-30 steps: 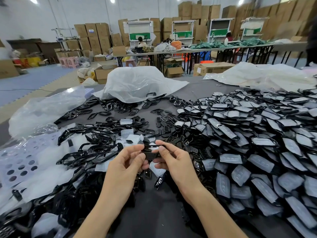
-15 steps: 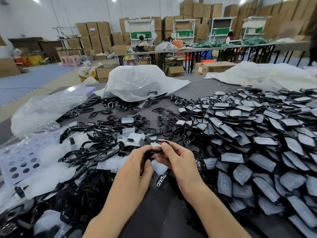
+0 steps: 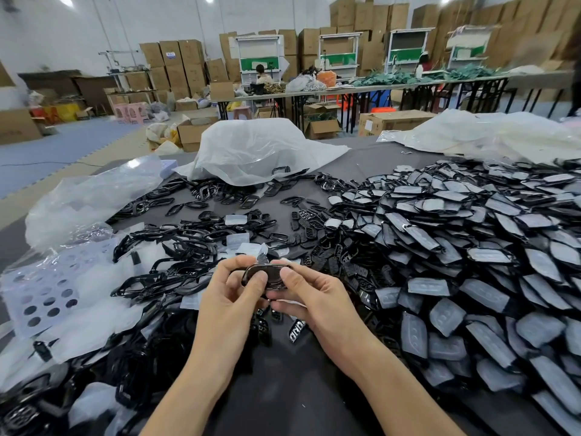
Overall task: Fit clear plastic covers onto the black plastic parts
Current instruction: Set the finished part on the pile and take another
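Note:
Both hands hold one black plastic part (image 3: 271,273) above the dark table, in the middle of the head view. My left hand (image 3: 231,297) grips its left end, thumb pressing on the top face. My right hand (image 3: 309,297) grips its right end, thumb on top as well. A clear cover seems to lie on the part under the thumbs; I cannot tell how it sits. Loose black frames (image 3: 188,243) lie to the left with clear covers (image 3: 236,219) among them. A large heap of covered parts (image 3: 456,253) fills the right side.
Clear plastic bags (image 3: 91,196) and a punched white sheet (image 3: 44,291) lie at the left. A white bag (image 3: 257,149) sits at the back centre, another (image 3: 490,133) at back right. Small black button inserts (image 3: 309,217) are scattered mid-table. The grey tabletop (image 3: 283,379) shows between my forearms.
My hands have closed together on the black part and turned its face up toward me. Both thumbs now sit on top of it.

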`<state>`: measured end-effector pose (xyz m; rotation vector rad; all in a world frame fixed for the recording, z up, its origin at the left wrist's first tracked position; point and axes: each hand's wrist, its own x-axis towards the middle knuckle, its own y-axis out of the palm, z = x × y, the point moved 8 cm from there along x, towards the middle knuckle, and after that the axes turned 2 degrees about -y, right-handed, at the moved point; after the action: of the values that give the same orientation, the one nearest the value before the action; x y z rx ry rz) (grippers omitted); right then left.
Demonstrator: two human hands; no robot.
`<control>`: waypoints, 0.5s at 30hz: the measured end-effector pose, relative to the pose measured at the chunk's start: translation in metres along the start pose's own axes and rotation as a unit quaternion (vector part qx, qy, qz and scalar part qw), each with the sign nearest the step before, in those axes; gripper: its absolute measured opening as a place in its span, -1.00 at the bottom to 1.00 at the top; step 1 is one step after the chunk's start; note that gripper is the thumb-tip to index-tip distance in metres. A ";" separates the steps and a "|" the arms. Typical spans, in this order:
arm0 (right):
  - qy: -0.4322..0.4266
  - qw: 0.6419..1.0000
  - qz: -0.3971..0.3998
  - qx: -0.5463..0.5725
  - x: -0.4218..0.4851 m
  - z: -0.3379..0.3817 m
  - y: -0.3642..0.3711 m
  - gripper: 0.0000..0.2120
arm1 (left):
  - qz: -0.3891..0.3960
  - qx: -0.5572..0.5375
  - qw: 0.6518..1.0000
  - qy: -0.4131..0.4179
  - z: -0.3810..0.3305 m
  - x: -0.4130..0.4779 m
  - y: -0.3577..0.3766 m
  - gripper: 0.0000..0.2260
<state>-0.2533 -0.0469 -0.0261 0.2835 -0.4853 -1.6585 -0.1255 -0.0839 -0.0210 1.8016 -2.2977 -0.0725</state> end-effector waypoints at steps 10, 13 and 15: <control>-0.053 0.986 0.004 -0.159 0.000 0.007 -0.005 -0.77 | -0.015 0.218 0.971 0.093 -0.017 -0.002 -0.002 -0.69; -0.098 0.969 -0.053 -0.221 0.001 0.015 -0.015 -0.74 | -0.041 0.280 0.949 0.138 -0.018 -0.007 0.001 -0.72; -0.125 0.964 -0.118 -0.205 0.002 0.027 -0.031 -0.73 | -0.036 0.358 0.915 0.184 -0.018 -0.011 0.006 -0.81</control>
<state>-0.2936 -0.0418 -0.0167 -0.1832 -0.2895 -1.9950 -0.1252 -0.0704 -0.0038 1.9587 -2.1073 1.1336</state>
